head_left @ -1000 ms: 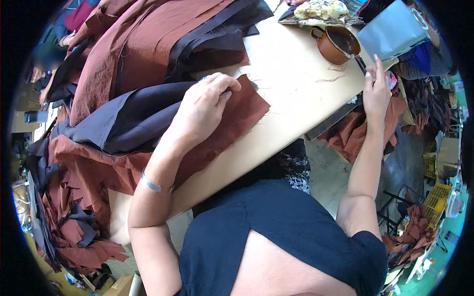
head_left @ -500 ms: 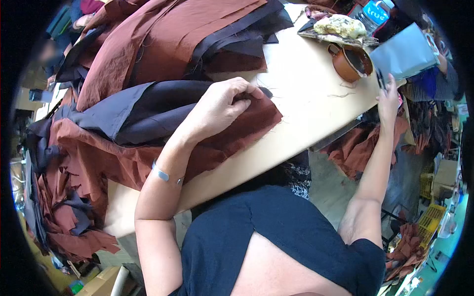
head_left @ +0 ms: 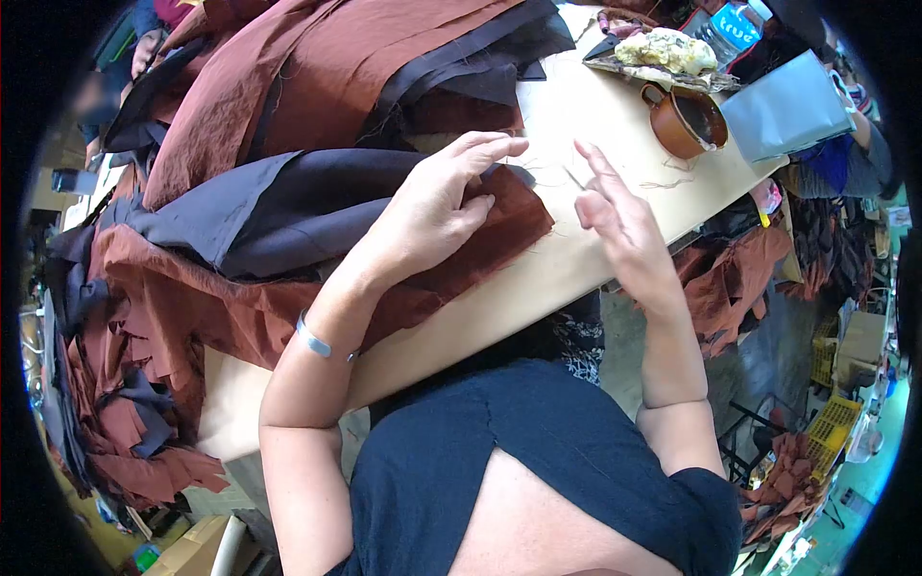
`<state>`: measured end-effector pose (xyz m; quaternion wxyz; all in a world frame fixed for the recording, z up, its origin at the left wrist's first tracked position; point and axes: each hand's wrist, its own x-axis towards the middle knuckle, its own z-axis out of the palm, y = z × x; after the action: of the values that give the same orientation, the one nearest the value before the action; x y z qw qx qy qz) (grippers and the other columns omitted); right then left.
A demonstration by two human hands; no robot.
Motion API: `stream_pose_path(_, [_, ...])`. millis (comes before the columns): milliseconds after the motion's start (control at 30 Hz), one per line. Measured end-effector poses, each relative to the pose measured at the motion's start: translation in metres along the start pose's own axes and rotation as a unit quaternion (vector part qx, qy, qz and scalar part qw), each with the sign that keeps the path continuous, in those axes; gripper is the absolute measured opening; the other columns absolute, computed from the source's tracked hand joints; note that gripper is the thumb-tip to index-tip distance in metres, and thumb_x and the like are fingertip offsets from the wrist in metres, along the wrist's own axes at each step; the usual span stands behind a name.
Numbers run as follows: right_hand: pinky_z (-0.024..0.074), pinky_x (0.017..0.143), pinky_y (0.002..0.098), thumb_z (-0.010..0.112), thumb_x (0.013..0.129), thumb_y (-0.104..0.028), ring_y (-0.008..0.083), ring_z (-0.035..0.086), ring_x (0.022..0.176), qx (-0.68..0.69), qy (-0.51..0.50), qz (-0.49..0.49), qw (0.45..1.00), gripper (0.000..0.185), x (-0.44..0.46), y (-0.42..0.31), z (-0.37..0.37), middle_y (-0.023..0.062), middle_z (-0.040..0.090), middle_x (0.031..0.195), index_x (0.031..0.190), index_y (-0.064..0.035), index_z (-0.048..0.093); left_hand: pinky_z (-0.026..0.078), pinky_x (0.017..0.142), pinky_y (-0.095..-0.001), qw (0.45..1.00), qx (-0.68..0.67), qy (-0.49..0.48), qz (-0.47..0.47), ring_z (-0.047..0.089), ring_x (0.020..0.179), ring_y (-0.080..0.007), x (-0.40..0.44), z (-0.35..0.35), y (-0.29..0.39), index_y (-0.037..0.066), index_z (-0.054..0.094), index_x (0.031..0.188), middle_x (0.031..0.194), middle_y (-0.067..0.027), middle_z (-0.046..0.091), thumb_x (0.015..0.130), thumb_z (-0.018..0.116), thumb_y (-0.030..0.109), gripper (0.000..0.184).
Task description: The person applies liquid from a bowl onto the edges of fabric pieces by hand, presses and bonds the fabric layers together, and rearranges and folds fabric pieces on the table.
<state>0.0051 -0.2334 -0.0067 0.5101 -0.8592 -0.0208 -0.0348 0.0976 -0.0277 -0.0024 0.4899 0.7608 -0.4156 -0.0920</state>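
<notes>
My left hand point(head_left: 434, 202) hovers over or rests on layered cloth, fingers stretched toward the right and thumb apart; nothing shows in it. Beneath it lie a dark navy cloth piece point(head_left: 240, 211) and a reddish-brown cloth piece point(head_left: 523, 216) with a frayed edge. My right hand point(head_left: 622, 226) is above the table, just right of that edge. From its closed fingers sticks a thin pointed metal tool point(head_left: 573, 178), whose rest is hidden in the palm.
A thick pile of brown and navy cloth point(head_left: 317, 77) covers the table's far left. Farther right are a brown cup point(head_left: 687, 123), a grey-blue flat packet point(head_left: 788, 108) and a water bottle point(head_left: 732, 31). Loose threads lie on the pale tabletop point(head_left: 586, 106). Another person's arm point(head_left: 869, 144) shows at right.
My right hand has swung left from beside the cup and packet to near the cloth's edge, bringing the thin tool with it. My left hand's fingers have straightened and spread.
</notes>
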Motion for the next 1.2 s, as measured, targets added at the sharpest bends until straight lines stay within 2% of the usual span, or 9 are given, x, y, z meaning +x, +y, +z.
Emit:
stream_pose_path(133, [0.0478, 0.072, 0.0436, 0.049, 0.092, -0.035, 0.0419, 0.061, 0.081, -0.157, 0.015, 0.01, 0.987, 0.056, 0.017, -0.007, 0.014, 0.0243, 0.062, 0.091, 0.138, -0.0067, 0.035, 0.045, 0.075, -0.0248, 0.998, 0.052, 0.015, 0.026, 0.053, 0.095, -0.0176, -0.001, 0.002, 0.005, 0.008, 0.05, 0.129, 0.13, -0.0103, 0.048, 0.072, 0.054, -0.012, 0.06])
stream_pose_path(267, [0.047, 0.074, 0.0468, 0.053, 0.089, -0.037, 0.0434, 0.06, 0.085, -0.107, 0.039, -0.016, 0.993, 0.059, 0.027, -0.009, 0.024, 0.0242, 0.063, 0.091, 0.137, -0.0071, 0.036, 0.045, 0.075, -0.0247, 0.998, 0.052, 0.014, 0.02, 0.053, 0.095, -0.0179, -0.002, 0.003, 0.007, 0.009, 0.049, 0.131, 0.132, -0.0108, 0.047, 0.071, 0.054, -0.014, 0.064])
stream_pose_path(367, [0.0486, 0.069, 0.0399, 0.057, 0.088, -0.031, 0.0349, 0.064, 0.074, -0.139, 0.061, -0.063, 0.986, 0.057, 0.03, -0.005, 0.029, 0.0195, 0.063, 0.083, 0.136, -0.0068, 0.038, 0.045, 0.075, -0.0245, 0.998, 0.048, 0.012, 0.027, 0.054, 0.094, -0.0176, -0.001, 0.002, 0.008, 0.01, 0.048, 0.131, 0.133, -0.0109, 0.046, 0.071, 0.054, -0.014, 0.065])
stream_pose_path(500, [0.0427, 0.059, 0.025, 0.06, 0.089, -0.022, 0.0097, 0.046, 0.06, -0.014, 0.129, -0.05, 0.99, 0.053, 0.019, 0.0, 0.015, 0.0068, 0.049, 0.065, 0.135, -0.006, 0.04, 0.047, 0.077, -0.027, 0.997, 0.067, 0.038, 0.018, 0.055, 0.092, -0.0204, -0.003, 0.003, 0.013, 0.008, 0.048, 0.13, 0.133, -0.0127, 0.046, 0.072, 0.058, -0.01, 0.062])
stream_pose_path(667, [0.0436, 0.064, 0.0251, 0.055, 0.093, -0.031, 0.0096, 0.049, 0.066, -0.131, 0.331, -0.046, 0.933, 0.053, -0.001, 0.037, -0.044, 0.0074, 0.055, 0.069, 0.137, -0.0065, 0.038, 0.048, 0.081, -0.0354, 0.938, 0.267, 0.143, 0.171, 0.057, 0.089, -0.03, -0.003, 0.016, 0.028, 0.002, 0.049, 0.126, 0.118, -0.0185, 0.053, 0.073, 0.064, 0.0, 0.056])
stream_pose_path(733, [0.0466, 0.073, 0.0326, 0.054, 0.093, -0.027, 0.0199, 0.059, 0.075, -0.199, 0.383, 0.034, 0.901, 0.052, -0.003, 0.051, -0.077, 0.0139, 0.062, 0.082, 0.137, -0.0053, 0.036, 0.047, 0.073, -0.0344, 0.917, 0.288, 0.087, 0.262, 0.06, 0.081, -0.0234, -0.014, 0.026, 0.038, 0.004, 0.058, 0.108, 0.087, -0.0093, 0.062, 0.072, 0.061, 0.006, 0.036])
stream_pose_path(900, [0.0439, 0.079, 0.0482, 0.051, 0.087, -0.008, 0.0439, 0.057, 0.092, -0.47, 0.346, -0.006, 0.812, 0.056, 0.027, 0.134, -0.151, 0.0251, 0.06, 0.102, 0.138, -0.0009, 0.027, 0.045, 0.074, -0.0293, 0.863, 0.337, -0.245, 0.287, 0.057, 0.07, -0.0133, -0.04, 0.058, 0.068, 0.011, 0.05, 0.074, 0.069, -0.0004, 0.051, 0.075, 0.055, 0.018, 0.009])
stream_pose_path(967, [0.0428, 0.085, 0.0472, 0.051, 0.082, -0.001, 0.0453, 0.053, 0.102, -0.456, 0.278, 0.12, 0.837, 0.066, 0.034, 0.135, -0.159, 0.0317, 0.053, 0.113, 0.14, -0.0011, 0.02, 0.045, 0.074, -0.0294, 0.881, 0.321, -0.241, 0.249, 0.057, 0.071, -0.0135, -0.046, 0.05, 0.071, 0.011, 0.05, 0.074, 0.07, -0.0003, 0.052, 0.075, 0.055, 0.017, 0.008])
stream_pose_path(1200, [0.0437, 0.088, 0.041, 0.05, 0.084, -0.001, 0.036, 0.054, 0.107, -0.416, 0.375, -0.019, 0.828, 0.048, 0.039, 0.161, -0.174, 0.0247, 0.056, 0.115, 0.131, -0.0014, 0.04, 0.047, 0.077, -0.0395, 0.93, 0.361, 0.068, -0.002, 0.058, 0.084, -0.032, -0.067, -0.008, 0.052, 0.003, 0.056, 0.103, 0.095, -0.0136, 0.057, 0.078, 0.061, 0.006, 0.026])
